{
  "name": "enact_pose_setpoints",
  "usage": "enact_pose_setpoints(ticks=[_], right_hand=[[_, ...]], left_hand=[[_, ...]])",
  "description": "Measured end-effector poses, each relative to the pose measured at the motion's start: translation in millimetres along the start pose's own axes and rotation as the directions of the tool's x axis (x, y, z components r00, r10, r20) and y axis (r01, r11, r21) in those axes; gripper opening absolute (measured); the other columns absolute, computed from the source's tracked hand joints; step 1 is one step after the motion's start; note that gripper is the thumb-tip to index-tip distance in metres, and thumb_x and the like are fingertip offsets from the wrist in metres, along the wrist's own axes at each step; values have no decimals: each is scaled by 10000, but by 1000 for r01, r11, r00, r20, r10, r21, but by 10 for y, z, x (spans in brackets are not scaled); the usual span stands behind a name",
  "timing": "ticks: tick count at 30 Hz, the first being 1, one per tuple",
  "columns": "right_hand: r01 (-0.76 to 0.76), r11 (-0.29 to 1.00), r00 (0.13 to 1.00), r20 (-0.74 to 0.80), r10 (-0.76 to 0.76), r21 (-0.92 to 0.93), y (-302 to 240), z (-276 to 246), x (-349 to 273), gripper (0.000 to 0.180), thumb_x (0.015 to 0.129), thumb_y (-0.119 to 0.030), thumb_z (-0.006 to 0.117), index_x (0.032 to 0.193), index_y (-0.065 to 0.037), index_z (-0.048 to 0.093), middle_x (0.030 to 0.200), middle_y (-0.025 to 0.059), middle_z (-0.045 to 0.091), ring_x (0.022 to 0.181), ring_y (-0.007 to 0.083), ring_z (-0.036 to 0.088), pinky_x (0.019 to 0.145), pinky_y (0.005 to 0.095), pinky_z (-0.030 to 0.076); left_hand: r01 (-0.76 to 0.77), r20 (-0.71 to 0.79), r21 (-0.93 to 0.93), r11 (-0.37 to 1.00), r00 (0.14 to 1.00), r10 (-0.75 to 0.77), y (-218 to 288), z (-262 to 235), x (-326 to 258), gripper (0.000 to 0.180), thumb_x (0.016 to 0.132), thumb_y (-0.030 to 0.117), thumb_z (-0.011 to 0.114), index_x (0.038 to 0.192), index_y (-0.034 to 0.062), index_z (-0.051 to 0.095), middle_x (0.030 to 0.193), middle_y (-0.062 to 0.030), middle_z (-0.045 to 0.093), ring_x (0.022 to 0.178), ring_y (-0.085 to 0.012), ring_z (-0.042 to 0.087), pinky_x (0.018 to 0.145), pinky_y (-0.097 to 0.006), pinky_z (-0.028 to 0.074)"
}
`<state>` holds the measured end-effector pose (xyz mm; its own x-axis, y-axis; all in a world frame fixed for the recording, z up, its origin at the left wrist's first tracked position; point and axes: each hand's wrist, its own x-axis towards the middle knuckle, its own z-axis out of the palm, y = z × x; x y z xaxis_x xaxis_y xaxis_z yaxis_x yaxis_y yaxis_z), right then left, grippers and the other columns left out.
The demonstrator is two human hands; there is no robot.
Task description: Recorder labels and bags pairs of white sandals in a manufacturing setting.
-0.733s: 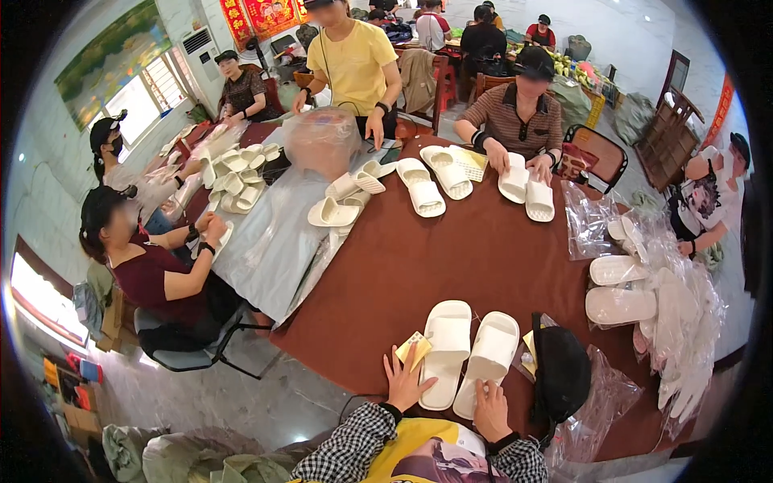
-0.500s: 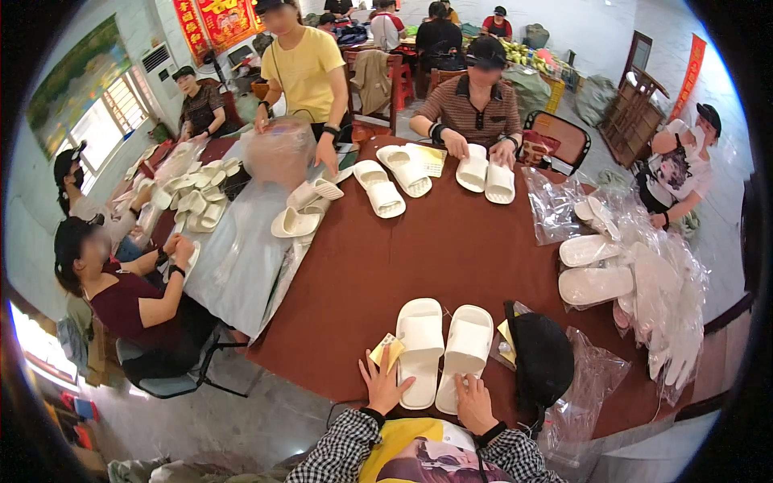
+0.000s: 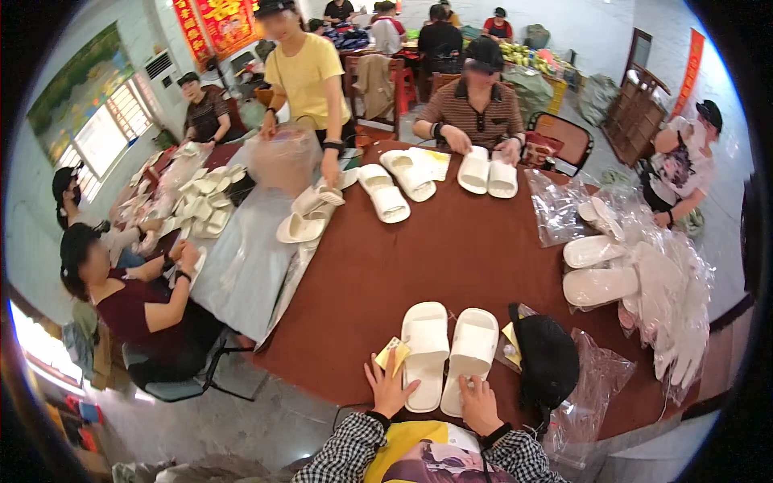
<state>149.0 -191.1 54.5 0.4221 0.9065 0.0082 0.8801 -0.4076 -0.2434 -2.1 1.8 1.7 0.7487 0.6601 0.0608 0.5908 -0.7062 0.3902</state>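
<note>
A pair of white slide slippers lies side by side on the brown tabletop in front of me, toes pointing away. My left hand [image 3: 389,393] is open with spread fingers, its thumb against the heel edge of the left slipper [image 3: 424,342]. A small yellow sticker sheet [image 3: 392,357] lies beneath or beside its fingertips; whether they press on it I cannot tell. My right hand [image 3: 480,405] rests on the heel of the right slipper [image 3: 473,344], fingers extended and slightly bent. Anything under those fingertips is hidden.
Right of the slippers lie a black cap [image 3: 547,358] and a clear plastic bag [image 3: 594,382]. Bagged slippers [image 3: 656,294] pile up at the table's right edge. Across the brown table [image 3: 378,266], a co-worker in stripes [image 3: 475,113] handles another pair. More slippers [image 3: 211,200] heap at the far left.
The view has shifted slightly. My hands and the slipper pair keep nearly the same places. The standing person in yellow has lowered a hand onto the slippers at the left.
</note>
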Motion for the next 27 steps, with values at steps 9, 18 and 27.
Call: enact_pose_setpoints(ticks=[9, 18, 27], right_hand=[[-72, 935, 995, -37, 90, 348, 105, -66, -17, 442, 819, -58, 598, 1257, -45, 541, 1150, 188, 519, 1003, 375, 551, 805, 440, 487], [-361, 650, 862, -27, 507, 669, 597, 138, -71, 426, 804, 31, 659, 1198, 34, 500, 1038, 157, 565, 790, 216, 599, 689, 316, 517], [-370, 741, 915, 80, 396, 561, 482, 82, 267, 749, 743, -34, 717, 1391, -8, 342, 1158, 229, 474, 861, 368, 601, 753, 423, 517]], left_hand=[[-6, 5, -10, 1000, 1000, 6, -28, 27, 22, 732, 860, 597, 567, 1368, 71, 523, 1609, -93, 135, 1425, -520, 25, 1115, -670, 4], [-6, 13, -25, 1000, 1000, 6, 22, -10, 23, 700, 858, 573, 588, 1357, 85, 533, 1602, -72, 144, 1423, -519, 28, 1106, -682, 1], [-3, 11, 2, 1000, 1000, 3, -46, -48, 91, 685, 859, 522, 613, 1379, 87, 511, 1605, -52, 147, 1423, -507, 63, 1104, -687, 14]])
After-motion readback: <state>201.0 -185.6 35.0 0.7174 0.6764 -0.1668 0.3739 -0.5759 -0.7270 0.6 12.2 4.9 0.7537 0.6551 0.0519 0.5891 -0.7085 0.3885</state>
